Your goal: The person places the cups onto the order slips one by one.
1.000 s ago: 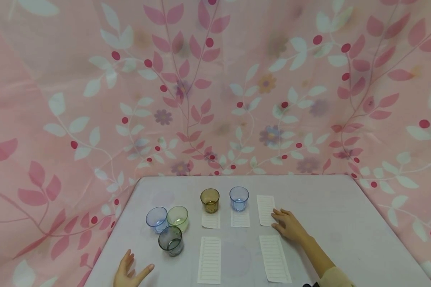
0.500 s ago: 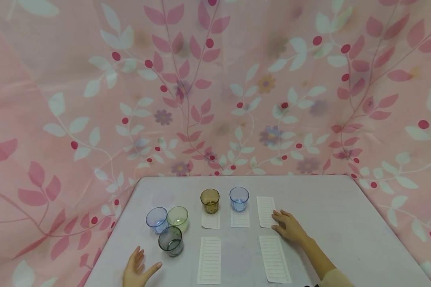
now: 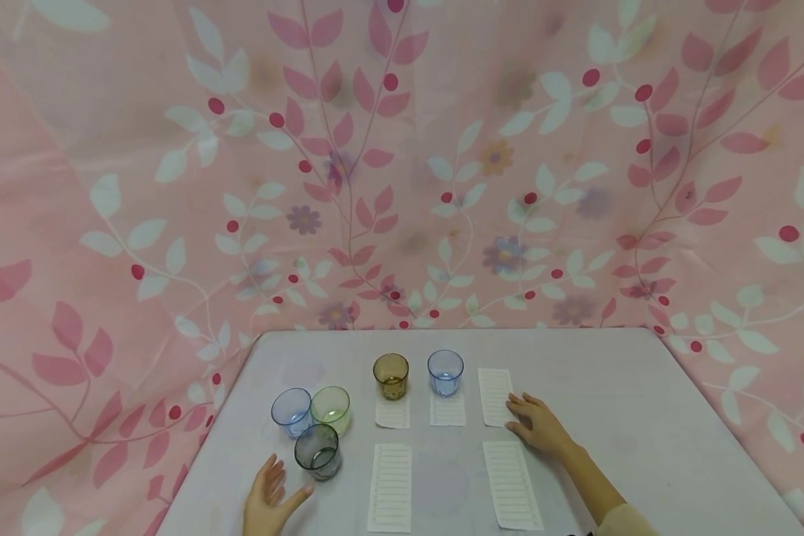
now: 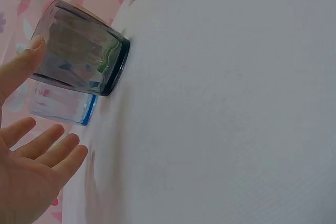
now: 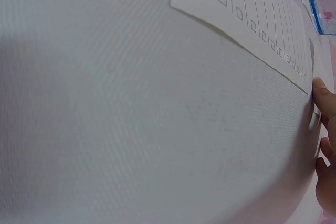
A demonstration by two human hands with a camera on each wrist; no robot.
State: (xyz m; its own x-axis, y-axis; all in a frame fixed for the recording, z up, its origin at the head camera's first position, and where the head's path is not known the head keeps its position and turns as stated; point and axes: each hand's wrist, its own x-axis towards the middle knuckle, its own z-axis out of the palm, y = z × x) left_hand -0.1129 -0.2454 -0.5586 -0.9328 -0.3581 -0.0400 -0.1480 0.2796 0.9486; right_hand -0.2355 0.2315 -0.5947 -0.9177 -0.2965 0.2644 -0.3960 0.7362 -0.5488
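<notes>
Head view: our spread left hand reaches the dark glass near the table's left edge, thumb touching. Our right hand rests flat by a paper strip. Next, we judge, fingers must close round the glass.

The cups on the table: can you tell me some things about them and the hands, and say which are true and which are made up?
1. There are five cups on the table. True.
2. The left hand is open beside the grey cup. True; its thumb reaches the cup's side.
3. The brown cup is lying on its side. False; it stands upright at the top of a paper strip.
4. The right hand holds a blue cup. False; it rests flat on the table, fingertips at the edge of a paper strip.
5. The green cup stands next to a blue cup. True.
</notes>
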